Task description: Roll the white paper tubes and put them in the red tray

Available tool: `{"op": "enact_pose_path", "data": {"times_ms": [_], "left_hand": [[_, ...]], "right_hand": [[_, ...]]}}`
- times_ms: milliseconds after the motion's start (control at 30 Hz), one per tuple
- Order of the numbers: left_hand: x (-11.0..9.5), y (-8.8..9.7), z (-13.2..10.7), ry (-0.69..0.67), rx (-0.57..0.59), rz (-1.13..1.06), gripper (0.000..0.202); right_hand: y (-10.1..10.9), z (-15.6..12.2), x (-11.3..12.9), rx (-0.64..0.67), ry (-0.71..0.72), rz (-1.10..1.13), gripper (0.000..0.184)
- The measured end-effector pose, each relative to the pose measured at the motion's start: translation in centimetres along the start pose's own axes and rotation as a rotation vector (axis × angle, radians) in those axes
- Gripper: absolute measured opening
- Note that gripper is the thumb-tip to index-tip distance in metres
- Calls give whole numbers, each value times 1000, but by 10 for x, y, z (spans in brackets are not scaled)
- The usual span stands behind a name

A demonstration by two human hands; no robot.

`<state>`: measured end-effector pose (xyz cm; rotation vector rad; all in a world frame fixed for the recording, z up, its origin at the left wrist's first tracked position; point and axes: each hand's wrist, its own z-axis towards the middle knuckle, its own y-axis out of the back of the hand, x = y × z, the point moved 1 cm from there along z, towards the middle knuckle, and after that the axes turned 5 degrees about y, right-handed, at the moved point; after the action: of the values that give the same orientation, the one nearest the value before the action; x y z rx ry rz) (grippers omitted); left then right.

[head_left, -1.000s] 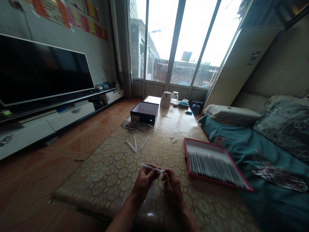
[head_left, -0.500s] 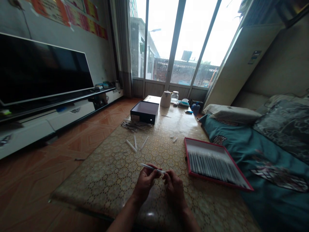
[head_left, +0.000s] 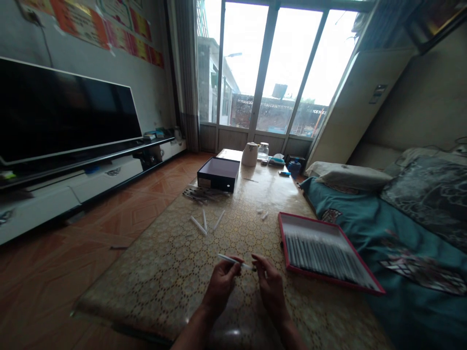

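Note:
A slim white pen (head_left: pixel 228 258) lies slantwise over the patterned table, pinched between the thumb and fingers of my left hand (head_left: pixel 221 282). Its right end reaches toward my right hand (head_left: pixel 269 279), whose fingertips are parted beside that end; whether one touches it is hard to tell. Beyond my hands lie three white pen barrels (head_left: pixel 199 225). Small white pieces, like caps (head_left: pixel 265 215), rest farther right. To the right, a shallow red-rimmed box (head_left: pixel 310 221) holds a row of many pens (head_left: pixel 321 255).
A dark open box (head_left: pixel 219 177) stands farther up the table (head_left: pixel 164 272), with a pile of thin dark pen-like sticks (head_left: pixel 197 194) before it. Behind are a kettle (head_left: pixel 250 154), a glass jar (head_left: pixel 263 151) and a tissue pack (head_left: pixel 277 159). A teal-covered seat (head_left: pixel 350 214) borders the right side.
My right hand has drawn slightly right, its fingers parting from the pen's end they were gripping. My left hand still holds the pen. The view has tilted up slightly.

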<state>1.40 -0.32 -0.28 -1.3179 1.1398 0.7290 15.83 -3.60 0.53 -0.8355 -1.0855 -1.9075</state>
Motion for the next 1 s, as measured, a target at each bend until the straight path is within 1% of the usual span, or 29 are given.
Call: {"op": "enact_pose_path", "data": {"times_ms": [133, 233, 300, 333, 400, 467, 533, 567, 633, 667, 767, 867, 933, 1000], "left_hand": [[0, 0, 0, -13, -8, -42, 21], [-2, -2, -1, -6, 28, -55, 19], [-4, -3, -1, 25, 50, -27, 22], [-5, -4, -1, 49, 54, -14, 26], [-9, -6, 3, 98, 57, 14, 37], [-12, -11, 14, 115, 79, 80, 38], [-15, -18, 32, 69, 95, 231, 28], [-16, -22, 44, 16, 90, 356, 21], [-17, -30, 74, -136, 4, 653, 11], [-17, -35, 90, -215, -22, 792, 10], [-10, -51, 141, -276, -39, 880, 12], [1, -70, 185, -304, -36, 937, 14], [10, -84, 208, -307, -25, 961, 14], [19, -97, 226, -304, -19, 975, 14]], "right_hand": [[3, 3, 6, 105, 63, -139, 27], [0, -3, 6, 179, 119, -234, 24], [1, -8, 3, 192, 126, -250, 24], [2, -9, 0, 178, 120, -245, 25], [8, -12, -9, 101, 78, -224, 28], [16, -13, -20, -6, -3, -199, 32], [22, -14, -28, -107, -85, -168, 36], [24, -14, -31, -146, -115, -146, 39], [26, -15, -35, -202, -157, -87, 41], [26, -15, -36, -227, -177, -53, 42], [23, -16, -40, -314, -243, 44, 42], [17, -16, -46, -384, -288, 77, 43], [13, -16, -52, -402, -318, 64, 43], [9, -17, -59, -422, -353, 43, 43]]}}
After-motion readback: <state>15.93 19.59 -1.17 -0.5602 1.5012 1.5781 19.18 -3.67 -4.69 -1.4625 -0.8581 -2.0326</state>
